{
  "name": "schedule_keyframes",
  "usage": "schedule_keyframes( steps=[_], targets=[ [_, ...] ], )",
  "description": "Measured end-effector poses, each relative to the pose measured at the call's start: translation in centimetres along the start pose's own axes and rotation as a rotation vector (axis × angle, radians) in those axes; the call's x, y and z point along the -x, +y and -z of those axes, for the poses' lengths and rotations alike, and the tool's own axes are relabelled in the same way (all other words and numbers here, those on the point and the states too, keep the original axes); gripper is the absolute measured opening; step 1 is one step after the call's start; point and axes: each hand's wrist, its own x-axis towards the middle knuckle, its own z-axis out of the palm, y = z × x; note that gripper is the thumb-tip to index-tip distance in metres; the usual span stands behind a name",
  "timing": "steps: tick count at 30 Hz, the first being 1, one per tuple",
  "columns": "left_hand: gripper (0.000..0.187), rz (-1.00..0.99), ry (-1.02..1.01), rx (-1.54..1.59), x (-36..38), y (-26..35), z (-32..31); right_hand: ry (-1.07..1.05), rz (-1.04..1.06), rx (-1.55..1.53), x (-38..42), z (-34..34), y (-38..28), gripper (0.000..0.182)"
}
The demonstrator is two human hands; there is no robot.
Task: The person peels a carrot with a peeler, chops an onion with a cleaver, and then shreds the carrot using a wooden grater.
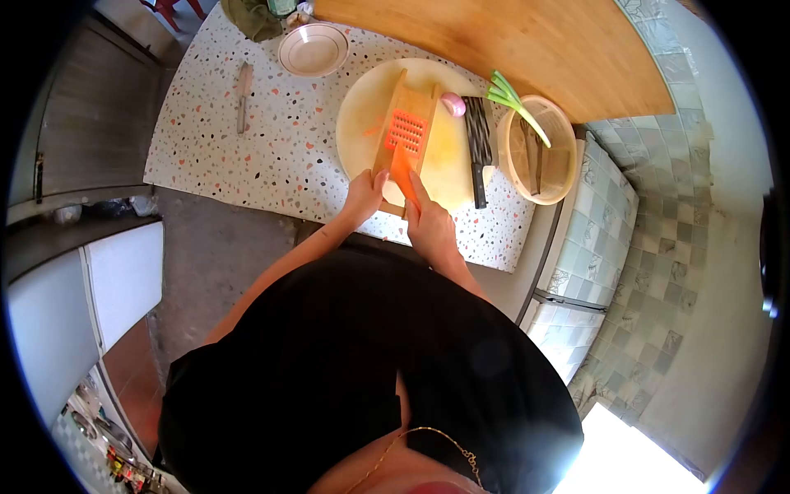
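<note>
A wooden grater (pixel 428 100) with an orange-stained metal plate lies on a round, pale cutting board (pixel 360 107). My right hand (pixel 431 226) is wrapped round a carrot (pixel 402 171), whose far end rests against the grater's holes. At the near end of the grater, my left hand (pixel 363 198) is closed on its left edge. A few orange shreds show on the board left of the grater. Right of the grater are a purple shallot (pixel 453 104) and a dark-bladed knife (pixel 478 152) with a black handle.
A spring onion (pixel 518 105) lies across a round basket (pixel 562 156) holding brown utensils at the right. A shallow bowl (pixel 313 50) and a small knife (pixel 243 99) lie on the speckled counter (pixel 206 148). A wooden panel (pixel 527 41) borders the far side.
</note>
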Motion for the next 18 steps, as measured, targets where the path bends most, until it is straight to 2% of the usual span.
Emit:
schedule_keyframes(
  steps=[2, 5, 7, 9, 12, 13, 15, 18],
  targets=[
    [0.050, -0.037, -0.018, 0.015, 0.5, -0.6, -0.4, 0.021, -0.072, 0.070, -2.9, -0.4, 0.2, 0.050],
    [0.049, -0.037, 0.013, -0.120, 1.4, 0.4, -0.6, 0.129, -0.097, 0.122, -13.5, -1.7, 2.3, 0.051],
    [0.049, 0.020, 0.000, 0.033, 2.1, 1.7, 0.0, 0.109, -0.085, 0.096, -15.0, -0.8, 2.3, 0.051],
    [0.049, -0.010, 0.007, -0.024, 1.5, 0.2, -0.2, 0.045, -0.089, 0.128, -13.2, -0.6, 2.6, 0.051],
    [0.049, -0.029, 0.002, -0.060, 0.6, 0.5, 0.3, -0.102, -0.105, 0.070, -2.6, 1.1, 0.2, 0.052],
    [0.049, -0.009, -0.013, -0.052, 0.5, 0.9, 0.3, -0.023, -0.019, 0.032, 0.2, 0.5, 0.2, 0.052],
    [0.049, -0.021, -0.034, -0.071, 0.5, 0.5, 0.0, -0.072, -0.135, 0.064, -1.2, 0.8, -0.6, 0.049],
    [0.048, -0.047, -0.041, -0.031, 2.0, 1.1, -0.5, 0.115, -0.119, 0.109, -12.0, -0.6, 1.7, 0.050]
  ],
)
